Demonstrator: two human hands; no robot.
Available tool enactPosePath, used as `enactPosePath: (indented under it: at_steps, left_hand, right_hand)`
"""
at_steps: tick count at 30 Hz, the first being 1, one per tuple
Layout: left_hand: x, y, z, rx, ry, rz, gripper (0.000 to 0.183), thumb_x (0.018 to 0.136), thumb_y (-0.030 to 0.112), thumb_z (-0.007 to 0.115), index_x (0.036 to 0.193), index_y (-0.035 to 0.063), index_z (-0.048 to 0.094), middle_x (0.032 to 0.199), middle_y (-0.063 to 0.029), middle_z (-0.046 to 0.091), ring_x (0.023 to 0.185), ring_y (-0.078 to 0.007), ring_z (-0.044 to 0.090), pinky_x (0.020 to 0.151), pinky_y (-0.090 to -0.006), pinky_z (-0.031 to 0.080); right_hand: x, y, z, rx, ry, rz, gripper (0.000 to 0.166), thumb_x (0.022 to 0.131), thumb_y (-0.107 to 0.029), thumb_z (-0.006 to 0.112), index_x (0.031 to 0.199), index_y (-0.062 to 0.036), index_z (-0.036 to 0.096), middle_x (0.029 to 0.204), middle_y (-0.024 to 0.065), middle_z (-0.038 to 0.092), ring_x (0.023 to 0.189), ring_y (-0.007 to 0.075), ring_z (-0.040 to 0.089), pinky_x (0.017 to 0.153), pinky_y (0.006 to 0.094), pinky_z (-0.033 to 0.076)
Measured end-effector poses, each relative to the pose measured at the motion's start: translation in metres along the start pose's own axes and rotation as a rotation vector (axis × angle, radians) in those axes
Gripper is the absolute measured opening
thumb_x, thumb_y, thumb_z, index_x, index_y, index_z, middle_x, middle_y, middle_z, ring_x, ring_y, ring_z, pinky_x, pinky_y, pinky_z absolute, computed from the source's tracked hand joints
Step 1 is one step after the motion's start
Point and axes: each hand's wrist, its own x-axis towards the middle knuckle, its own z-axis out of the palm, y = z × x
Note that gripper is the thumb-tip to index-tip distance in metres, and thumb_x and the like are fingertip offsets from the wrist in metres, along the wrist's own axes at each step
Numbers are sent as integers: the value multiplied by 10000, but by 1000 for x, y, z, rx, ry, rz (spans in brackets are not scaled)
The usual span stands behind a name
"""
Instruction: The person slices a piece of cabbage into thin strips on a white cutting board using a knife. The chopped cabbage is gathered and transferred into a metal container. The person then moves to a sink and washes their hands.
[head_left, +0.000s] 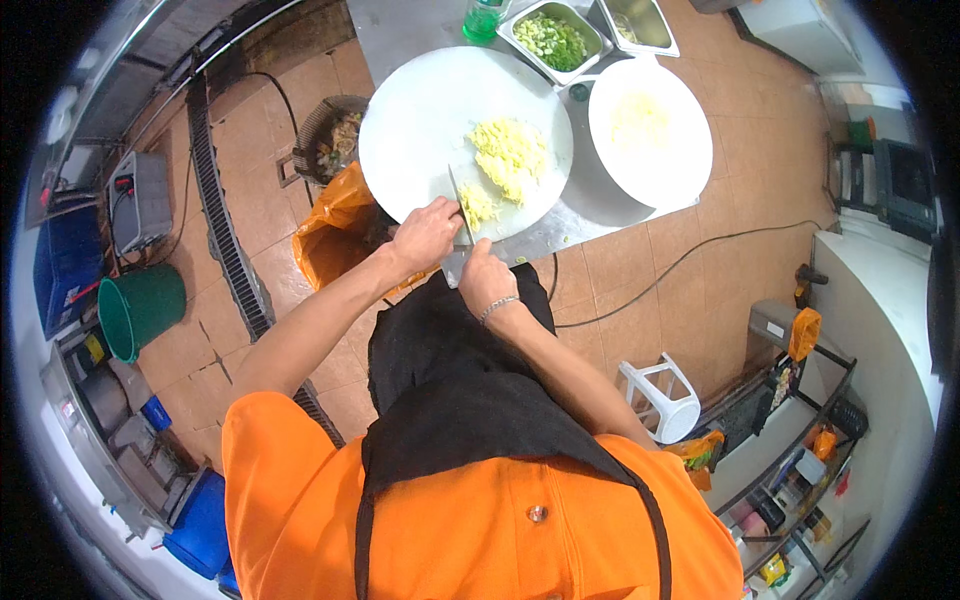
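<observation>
My right hand (486, 277), with a chain bracelet at the wrist, is closed round the handle of a kitchen knife (459, 199). The blade stands over a round white cutting board (412, 112). My left hand (430, 231) lies at the board's near edge, its curled fingers against the left side of the blade; whether they hold anything is hidden. Right of the blade is a small heap of pale yellow shredded vegetable (478, 206), and beyond it a larger heap (511, 159). A white round container (697, 142) with more yellow shreds stands to the right.
Steel pans, one with chopped green onion (553, 43), and a green bottle (482, 19) stand at the metal table's (607, 225) far side. An orange bag (330, 232) and a basket of scraps (304, 142) are at left. A cable (660, 277) crosses the floor; a white stool (667, 401) stands right.
</observation>
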Motion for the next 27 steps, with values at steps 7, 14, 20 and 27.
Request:
enactPosePath:
  at_steps: [7, 14, 20, 27]
  left_hand:
    - [-1, -4, 5, 1, 22, 9, 91, 756, 13, 607, 815, -7, 673, 958, -121, 632, 957, -299, 634, 791, -409, 581]
    - [-1, -4, 2, -11, -32, -9, 107, 752, 21, 621, 837, -14, 677, 967, -133, 643, 989, -292, 626, 806, -401, 579]
    - [-2, -5, 1, -30, 15, 32, 108, 760, 16, 608, 849, -16, 661, 957, -132, 636, 977, -293, 622, 807, -398, 578]
    - [-4, -7, 2, -28, 24, 27, 106, 746, 24, 617, 839, -15, 649, 974, -131, 623, 997, -297, 608, 818, -392, 571]
  right_hand:
    - [-4, 5, 1, 22, 75, -93, 191, 919, -46, 496, 1047, 81, 435, 849, 346, 679, 841, 481, 702, 753, 537, 567]
    - [3, -2, -5, 70, 79, -74, 196, 917, -57, 504, 1045, 74, 435, 868, 366, 673, 865, 504, 693, 799, 551, 554]
    - [15, 7, 9, 41, 50, -59, 214, 942, -94, 516, 1065, 58, 428, 921, 330, 697, 898, 488, 701, 792, 544, 567]
    - [7, 6, 14, 46, 52, -64, 207, 930, -92, 497, 1023, 81, 431, 885, 382, 668, 865, 510, 689, 765, 563, 553]
